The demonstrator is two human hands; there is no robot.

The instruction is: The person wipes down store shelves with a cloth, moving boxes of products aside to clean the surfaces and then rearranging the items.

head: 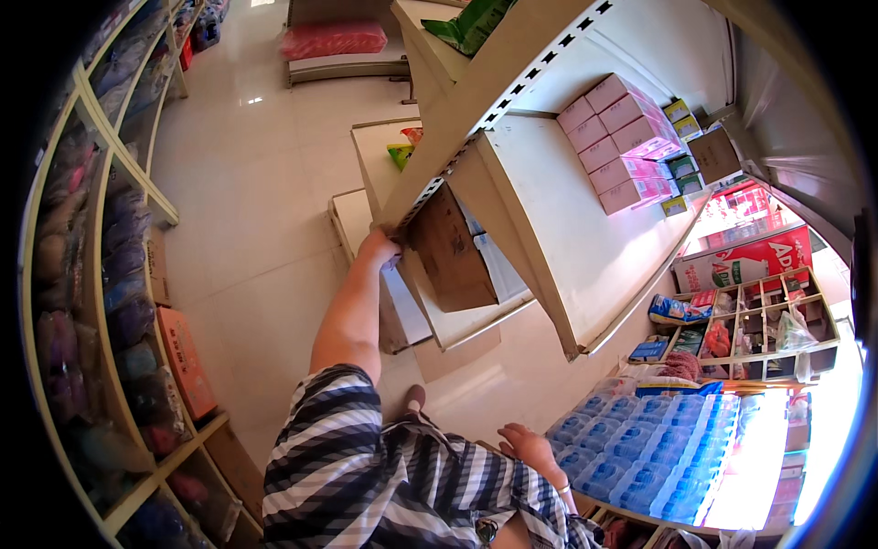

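My left hand point(384, 248) is at the perforated metal shelf upright point(456, 151), its fingers curled around the edge. Just right of it, an opened brown cardboard box point(453, 254) stands on a lower shelf board, with white and blue packs showing beside it. My right hand point(527, 446) hangs low in front of my striped shirt, empty, with its fingers apart and a band on the wrist. Above and to the right of it, the wide white shelf board point(549, 206) carries stacked pink cartons point(627, 137) near its far end.
Shelving with plastic-wrapped goods point(127, 274) and an orange carton point(184, 362) lines the left. Shrink-wrapped blue bottles point(638, 446) are stacked at lower right, below a compartmented rack point(751, 329). A pink pack point(335, 40) lies on a low shelf beyond the tiled floor point(267, 192).
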